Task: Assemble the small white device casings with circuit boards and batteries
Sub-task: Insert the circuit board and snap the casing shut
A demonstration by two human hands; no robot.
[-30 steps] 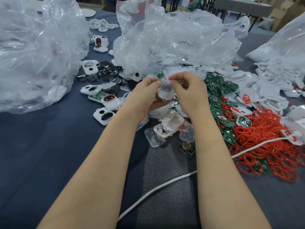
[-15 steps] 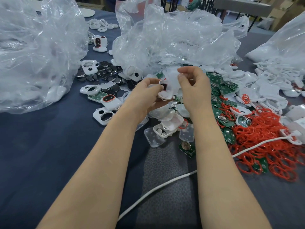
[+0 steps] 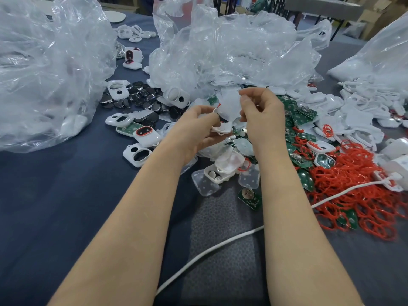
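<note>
Left hand (image 3: 194, 127) grips casing (image 3: 221, 128), seemingly flat; right hand (image 3: 262, 115) pinches upright cover (image 3: 229, 104).

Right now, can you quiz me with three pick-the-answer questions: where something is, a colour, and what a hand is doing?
1. Where is the heap of red rubber rings? A) on the person's right B) on the person's left C) inside a bag
2. The flat circuit boards are: A) blue B) green C) yellow
3. The left hand: A) lies flat B) points C) grips a small white plastic casing
Answers: A, the heap spreads out at the right; B, they look green; C, it curls round the casing.
</note>
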